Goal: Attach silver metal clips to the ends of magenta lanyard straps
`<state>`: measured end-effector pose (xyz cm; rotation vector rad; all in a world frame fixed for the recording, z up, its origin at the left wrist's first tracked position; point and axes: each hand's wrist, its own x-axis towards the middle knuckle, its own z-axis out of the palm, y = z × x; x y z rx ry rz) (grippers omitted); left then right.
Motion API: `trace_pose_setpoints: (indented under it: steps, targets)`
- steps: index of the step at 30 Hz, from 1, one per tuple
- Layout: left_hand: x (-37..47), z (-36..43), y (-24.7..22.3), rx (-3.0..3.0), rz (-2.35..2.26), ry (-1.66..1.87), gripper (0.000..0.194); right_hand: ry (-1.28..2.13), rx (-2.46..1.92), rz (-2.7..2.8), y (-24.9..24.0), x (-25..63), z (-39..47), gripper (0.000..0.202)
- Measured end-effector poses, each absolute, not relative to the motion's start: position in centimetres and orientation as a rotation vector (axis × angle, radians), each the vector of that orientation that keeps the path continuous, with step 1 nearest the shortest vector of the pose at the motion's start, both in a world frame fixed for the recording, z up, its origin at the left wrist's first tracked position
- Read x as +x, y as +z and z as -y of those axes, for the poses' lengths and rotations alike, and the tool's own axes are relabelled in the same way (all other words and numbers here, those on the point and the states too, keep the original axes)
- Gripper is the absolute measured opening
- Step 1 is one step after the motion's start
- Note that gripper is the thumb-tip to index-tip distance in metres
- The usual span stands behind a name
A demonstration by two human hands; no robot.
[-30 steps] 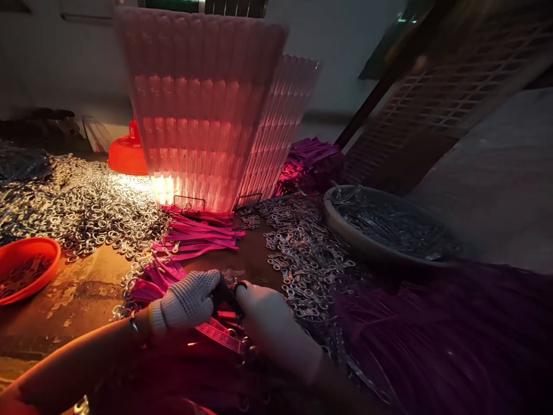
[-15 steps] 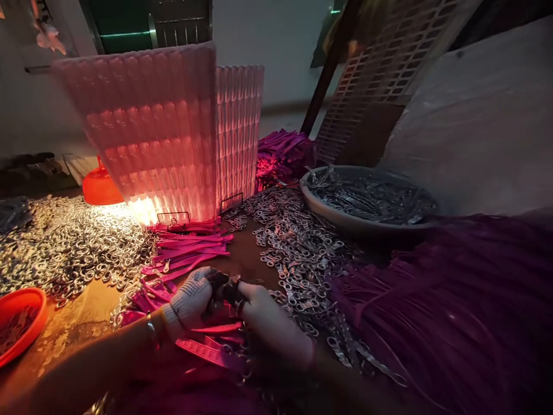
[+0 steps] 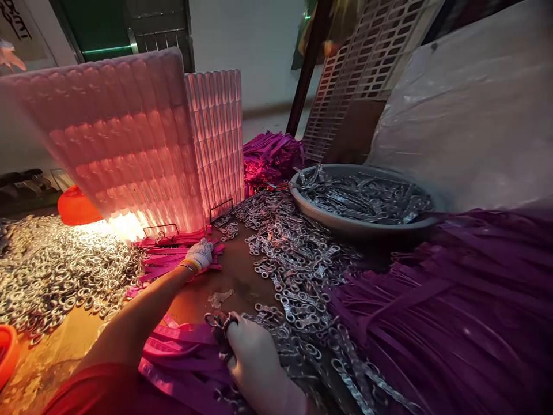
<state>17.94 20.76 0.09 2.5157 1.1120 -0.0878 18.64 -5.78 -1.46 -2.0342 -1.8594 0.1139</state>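
Note:
My left hand (image 3: 200,254), in a white dotted glove, is stretched forward onto a row of pink straps (image 3: 162,263) below the ribbed panels. Its fingers curl down on a strap there, and the fingertips are mostly hidden. Nearer to me, my right hand (image 3: 256,353) is closed around a small dark metal clip (image 3: 221,325) with a ring at its end. Under and left of that hand lie more magenta straps (image 3: 184,349). Many loose ringed metal clips (image 3: 298,259) spread over the table just beyond it.
A grey basin (image 3: 298,199) of metal pieces stands at the back right. Long purple straps (image 3: 466,311) are heaped at the right. Two ribbed translucent panels (image 3: 129,132) stand before a red lamp (image 3: 75,206). Metal rings (image 3: 64,268) pile at left, beside an orange bowl (image 3: 9,351).
My hands were together over the straps; now they are apart. My left hand has moved forward to the strap row, and my right hand has come closer to me. The view has shifted right.

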Motion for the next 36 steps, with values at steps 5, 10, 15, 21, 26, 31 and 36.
trace_pose_setpoints:
  steps: [5, 10, 15, 21, 26, 31, 36]
  targets:
    - [14.4, -19.3, 1.7, 2.32, -1.121, 0.035, 0.03, 0.341, -1.967, 1.695, 0.8, 20.1, 5.5, 0.024]
    - [6.1, -14.1, 4.6, 1.999, -1.075, 0.067, 0.046, 0.389, -1.92, 1.679, 3.3, 20.8, 4.6, 0.024]
    - [1.2, -6.7, 5.8, 1.455, -1.028, 0.239, 0.045, 0.303, -1.982, 1.959, 4.7, 18.2, 3.5, 0.028]
    - [1.1, -3.3, 5.0, 1.644, -1.053, 0.362, 0.037, 0.185, -2.067, 2.194, 4.9, 16.2, 4.2, 0.025]
    - [1.1, -2.4, 4.1, 1.735, -0.978, 0.414, 0.032, -0.055, -2.074, 2.092, 3.2, 16.1, 5.5, 0.021]
    - [1.0, -1.2, 2.9, 1.643, -0.928, 0.428, 0.029, -0.231, -1.956, 2.016, 2.1, 16.1, 6.2, 0.02]
    - [0.7, -0.8, 2.0, 1.941, -0.785, 0.53, 0.015, -0.169, -1.959, 1.912, 2.1, 16.5, 6.5, 0.022]
